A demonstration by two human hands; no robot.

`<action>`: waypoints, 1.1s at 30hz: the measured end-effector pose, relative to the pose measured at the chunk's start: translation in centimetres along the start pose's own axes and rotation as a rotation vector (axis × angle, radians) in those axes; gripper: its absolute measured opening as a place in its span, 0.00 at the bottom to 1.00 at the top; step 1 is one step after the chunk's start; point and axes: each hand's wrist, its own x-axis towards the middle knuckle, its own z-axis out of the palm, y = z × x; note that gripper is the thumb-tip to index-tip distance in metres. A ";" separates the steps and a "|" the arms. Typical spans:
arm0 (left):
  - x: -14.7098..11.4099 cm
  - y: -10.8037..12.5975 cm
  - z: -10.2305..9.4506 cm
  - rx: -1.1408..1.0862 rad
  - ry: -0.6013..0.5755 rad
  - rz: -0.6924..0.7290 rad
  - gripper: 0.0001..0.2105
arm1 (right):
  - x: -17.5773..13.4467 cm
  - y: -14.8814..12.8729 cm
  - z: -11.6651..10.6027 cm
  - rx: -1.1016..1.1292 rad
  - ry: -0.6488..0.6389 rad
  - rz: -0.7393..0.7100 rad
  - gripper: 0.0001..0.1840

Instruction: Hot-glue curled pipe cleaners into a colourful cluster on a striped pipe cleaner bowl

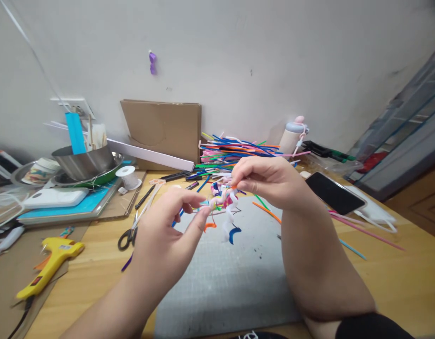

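Both hands meet over the grey mat [220,287], with a curly bundle of fuzzy wire [219,201] stretched between their fingertips. The left hand [203,203] appears to pinch a pink end of it between thumb and forefinger. The right hand [234,182] grips its upper side the same way, its other fingers curled in behind the thumb. Below and between the hands show a white curl [227,228], a blue curved bit [233,235] and an orange bit [210,227]; blur hides whether they hang from the bundle or lie beneath it.

The step in hand looks like arranging or bending the coils by fingertip. The next move seems to call for a firm hold on one side while the other pinch guides the soft wire gently, without crushing the curls.

Loose fuzzy wires [242,148] lie heaped just beyond the right hand. The scissors [126,239] rest beside the left hand, the yellow glue gun [54,259] farther out to its left, and a phone [334,193] to the right of the right hand.
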 end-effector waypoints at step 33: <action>0.2 0.9 -1.5 -0.010 -0.139 0.052 0.04 | -0.4 -0.2 0.3 0.031 -0.031 -0.308 0.04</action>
